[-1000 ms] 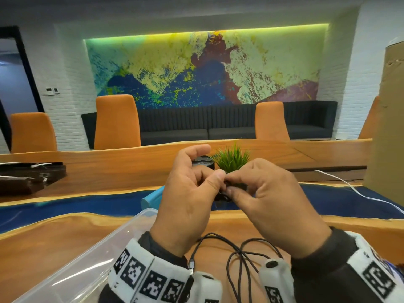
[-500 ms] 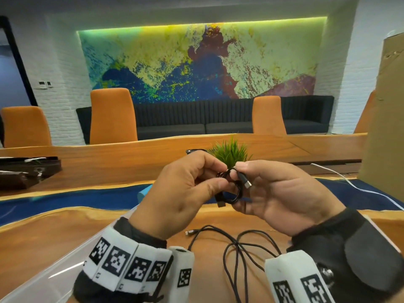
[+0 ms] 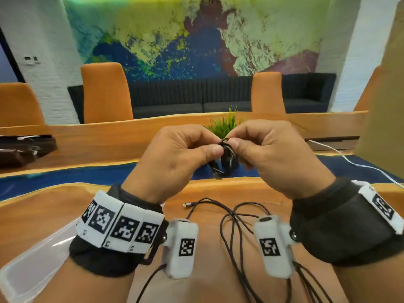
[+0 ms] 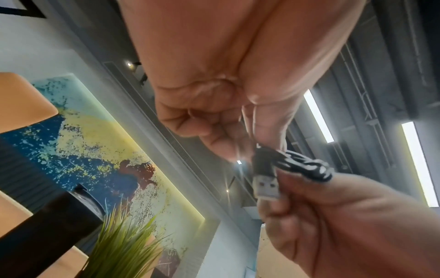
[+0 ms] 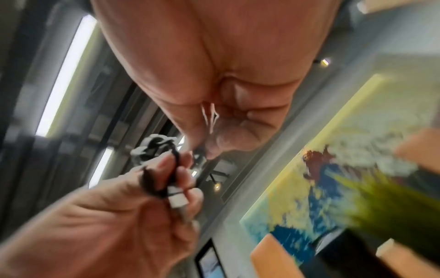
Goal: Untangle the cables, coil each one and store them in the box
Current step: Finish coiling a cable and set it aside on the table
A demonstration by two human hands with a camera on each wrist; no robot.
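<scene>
My two hands hold one small black coiled cable [image 3: 226,157] in the air above the wooden table [image 3: 54,215]. The left hand [image 3: 216,146] pinches its left side between thumb and forefinger. Thumb and forefinger of the right hand [image 3: 235,144] pinch its top right. From the left wrist view, the coil [image 4: 302,167] and its USB plug [image 4: 265,186] sit between the left hand [image 4: 250,148] and the right hand's fingers [image 4: 309,197]. The right wrist view is blurred, showing the right hand [image 5: 204,150] by the coil [image 5: 154,148]. Loose dark cables [image 3: 236,226] lie tangled on the table below my wrists.
A clear plastic box [image 3: 32,259] sits at the lower left table edge. Behind the hands stands a small green plant [image 3: 225,125]. A white cable [image 3: 349,160] runs along the right, beside a tall cardboard panel [image 3: 382,106]. Orange chairs line the far side.
Both hands kept hold of the small coil and turned it. The plug that stuck up by the right thumb half a second ago no longer shows in the head view.
</scene>
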